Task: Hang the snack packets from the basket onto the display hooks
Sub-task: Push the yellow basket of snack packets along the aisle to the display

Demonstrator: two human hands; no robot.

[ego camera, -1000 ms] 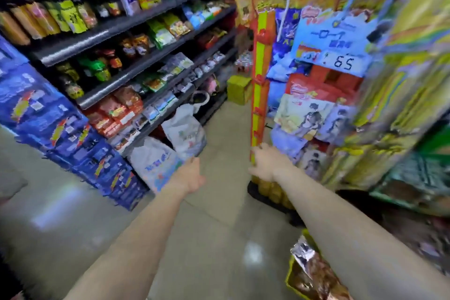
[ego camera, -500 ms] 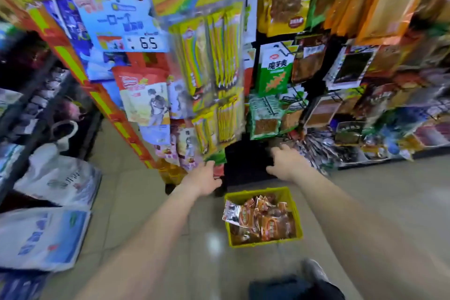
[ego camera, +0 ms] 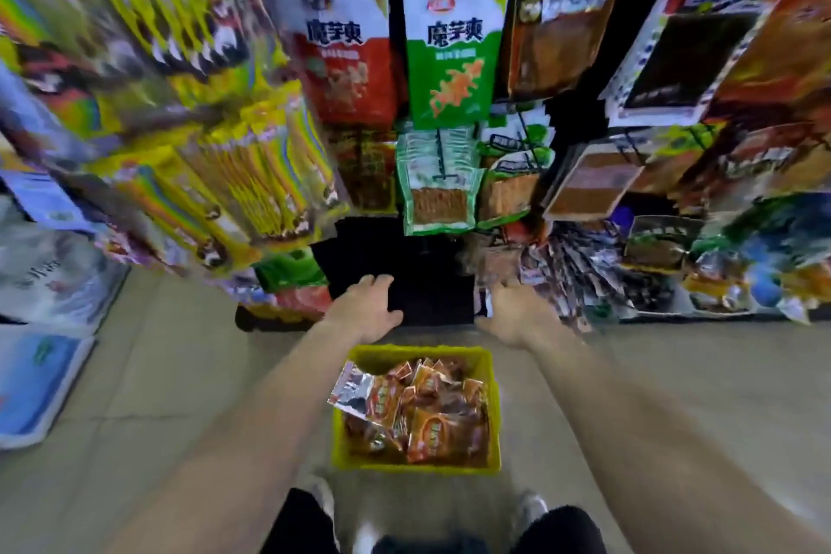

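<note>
The left hand [ego camera: 366, 308] hovered beyond the far-left corner of the yellow basket [ego camera: 493, 418], palm down, fingers loosely spread and empty. The basket's long axis ran from the person's feet toward the display hooks [ego camera: 443, 155] beyond it. The snack packets [ego camera: 431, 414] lay jumbled inside, pointing every way. One silver-edged packet [ego camera: 355, 391] tilted over the basket's left rim. All lay nearer the person than either hand's fingers. Beyond the basket's far-right corner, the right hand [ego camera: 517, 315] reached forward, fingers relaxed, gripping nothing.

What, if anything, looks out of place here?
One silvery packet sticks out over the left rim of the yellow basket, shiny side up, while the other packets lie inside. Nothing looks spilled.
</note>
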